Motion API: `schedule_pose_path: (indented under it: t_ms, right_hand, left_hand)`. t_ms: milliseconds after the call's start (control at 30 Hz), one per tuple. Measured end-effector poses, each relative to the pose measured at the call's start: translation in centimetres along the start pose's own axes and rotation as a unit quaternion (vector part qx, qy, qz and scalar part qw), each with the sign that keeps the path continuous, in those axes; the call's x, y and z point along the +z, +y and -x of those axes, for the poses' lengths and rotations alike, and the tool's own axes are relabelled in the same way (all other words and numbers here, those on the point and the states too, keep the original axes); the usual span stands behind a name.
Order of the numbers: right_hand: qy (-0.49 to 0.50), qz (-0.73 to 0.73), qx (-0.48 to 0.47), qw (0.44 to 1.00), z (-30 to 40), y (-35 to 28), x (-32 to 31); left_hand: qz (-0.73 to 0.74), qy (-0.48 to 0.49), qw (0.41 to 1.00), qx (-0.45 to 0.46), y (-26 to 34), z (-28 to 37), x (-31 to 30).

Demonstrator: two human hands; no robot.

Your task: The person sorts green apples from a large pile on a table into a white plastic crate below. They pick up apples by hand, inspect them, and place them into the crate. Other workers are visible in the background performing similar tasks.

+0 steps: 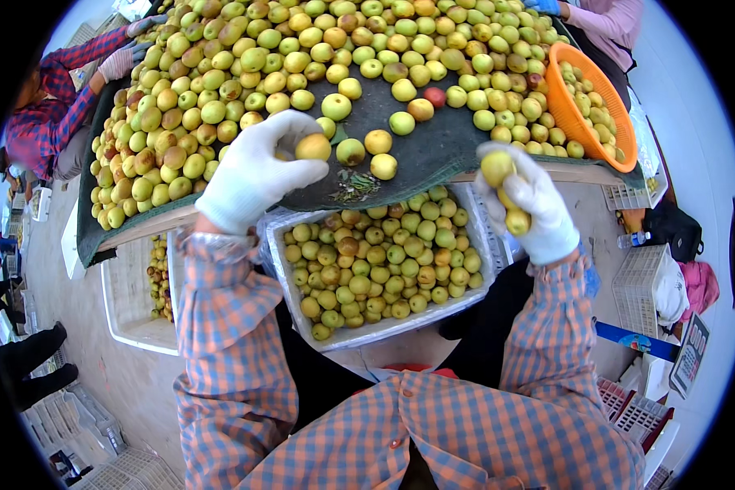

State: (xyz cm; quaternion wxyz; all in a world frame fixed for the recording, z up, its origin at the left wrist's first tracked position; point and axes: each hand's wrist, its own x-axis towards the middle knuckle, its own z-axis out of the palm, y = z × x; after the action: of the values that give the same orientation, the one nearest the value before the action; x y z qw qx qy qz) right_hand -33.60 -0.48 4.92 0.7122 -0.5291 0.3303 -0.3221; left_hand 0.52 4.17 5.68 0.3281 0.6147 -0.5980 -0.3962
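My left hand (263, 162), in a white knit glove, holds a yellow-orange round fruit (313, 147), apparently a jujube, between thumb and fingers over the near edge of the table. My right hand (530, 199), gloved the same way, is raised off the table's front edge and grips several yellow-green fruits (498, 168) in its fingers. Between the hands, loose fruits (350, 152) lie on the dark green cloth (429, 147) near a small heap of leaf scraps (355, 185). Below, a white foam box (367, 339) lined with plastic holds many similar fruits (380, 263).
A large fruit pile (202, 110) covers the table's left and back. An orange plastic basket (626, 144) of fruit tilts at the right. A white crate (138, 318) stands below left. Co-workers' gloved hands (117, 64) reach in at left and a blue-gloved hand (544, 6) at back right.
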Motion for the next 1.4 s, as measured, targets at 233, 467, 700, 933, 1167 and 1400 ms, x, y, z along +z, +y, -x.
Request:
schedule_pose_path:
  t_ms: [233,467,700,933,1167,1400]
  right_hand:
    - [0.137,0.321,0.065,0.935,1.9,9.4,-2.5]
    - [-0.060,0.606,-0.075,0.790,-3.7,11.8,0.6]
    - [-0.075,0.677,-0.103,0.724,-3.7,15.3,-0.9]
    - [-0.100,0.675,-0.175,0.710,-4.7,15.4,0.5]
    - [-0.090,0.668,-0.191,0.714,-3.7,15.3,-0.6]
    - [-0.131,0.394,-0.068,0.907,-0.6,2.5,2.8]
  left_hand:
    - [0.078,-0.145,0.983,-0.079,-1.0,5.6,2.7]
    - [-0.143,-0.025,0.989,0.009,-8.1,5.2,11.6]
    - [-0.319,-0.052,0.945,0.056,-10.0,3.8,17.9]
    - [-0.347,-0.101,0.932,-0.009,-9.7,3.7,17.6]
    - [-0.056,-0.023,0.983,0.175,4.2,6.4,13.2]
    - [0.084,0.202,0.838,0.499,13.9,13.1,4.3]
